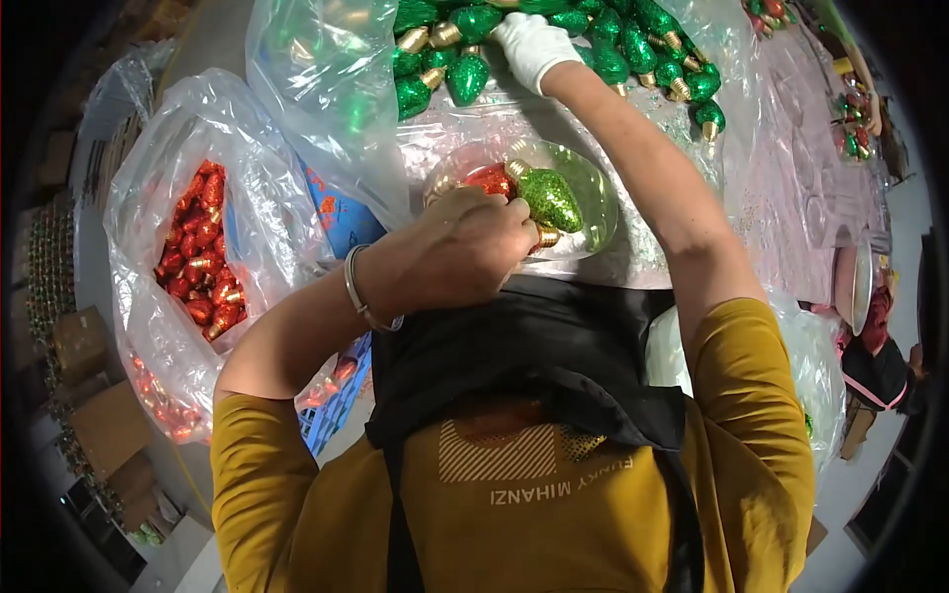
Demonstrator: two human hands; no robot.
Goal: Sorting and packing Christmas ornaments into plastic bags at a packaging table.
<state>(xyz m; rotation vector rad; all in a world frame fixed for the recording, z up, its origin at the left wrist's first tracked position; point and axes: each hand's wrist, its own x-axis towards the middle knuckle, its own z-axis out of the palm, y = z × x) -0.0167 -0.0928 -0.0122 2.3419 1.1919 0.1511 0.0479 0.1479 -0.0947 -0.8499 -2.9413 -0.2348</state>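
My left hand (pixel 473 245), bare with a bangle at the wrist, is curled closed over the near left part of a round clear plastic container (pixel 599 203). What its fingers hold is hidden. Beside the fingertips, in the container, lie a light green glitter bulb ornament (pixel 554 201) and a red glitter bulb ornament (pixel 489 179), both with gold caps. Another gold cap shows just under the hand. My right hand (pixel 534 49), in a white glove, reaches into a pile of dark green glitter bulb ornaments (pixel 468 77); its fingertips are partly hidden among them.
Left of me stands an open clear plastic bag (pixel 138 237) of red bulb ornaments (pixel 203 252), by a blue crate (pixel 336 405). Another clear bag (pixel 306 89) hangs over the table's left side. Glitter flecks the plastic table cover (pixel 652 128). A person (pixel 880 361) is at the far right.
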